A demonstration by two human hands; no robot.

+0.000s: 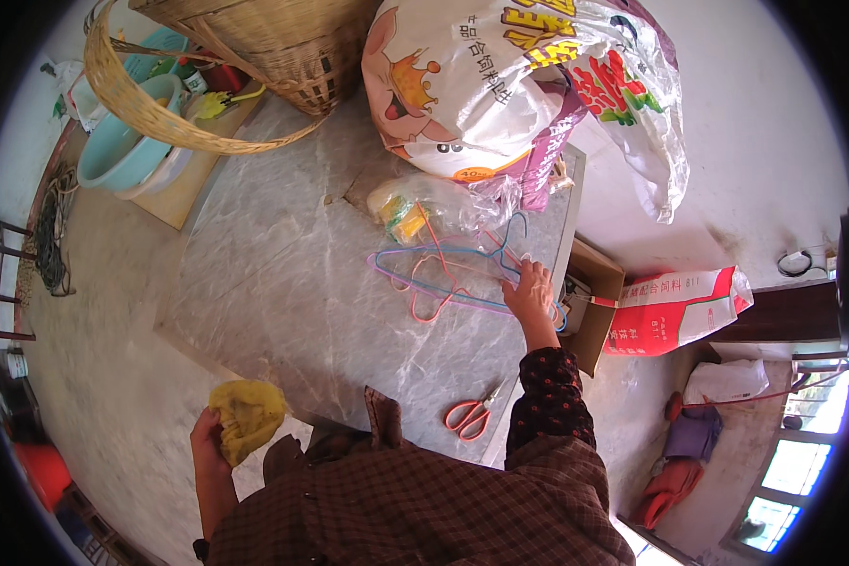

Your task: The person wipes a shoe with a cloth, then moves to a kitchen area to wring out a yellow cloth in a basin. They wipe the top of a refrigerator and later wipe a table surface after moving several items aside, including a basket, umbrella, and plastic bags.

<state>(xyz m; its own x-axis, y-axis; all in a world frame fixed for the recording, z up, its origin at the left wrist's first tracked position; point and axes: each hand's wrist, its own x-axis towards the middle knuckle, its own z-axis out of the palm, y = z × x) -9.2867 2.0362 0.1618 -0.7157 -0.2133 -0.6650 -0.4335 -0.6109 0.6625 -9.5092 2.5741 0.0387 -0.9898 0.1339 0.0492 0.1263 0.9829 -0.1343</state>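
Off the table's near left edge, my left hand (209, 440) holds a crumpled yellow cloth (249, 419). My right hand (530, 293) rests at the right end of several plastic-coated clothes hangers, its fingers bent over them. Whether it grips one is hidden. A blue hanger (439, 288) and a purple hanger (372, 259) overlap flat on the grey marble-patterned tabletop (276, 283). An orange-red hanger (431, 230) lies across them. Scissors with red handles (469, 417) lie near the table's front edge, below my right forearm.
A clear plastic bag (439, 201) with yellow contents lies behind the hangers. Beyond are a large printed feed sack (467, 92) and a wicker basket (283, 49). An open cardboard box (601, 311) and a red-white sack (672, 311) stand right. Blue basins (124, 152) sit far left.
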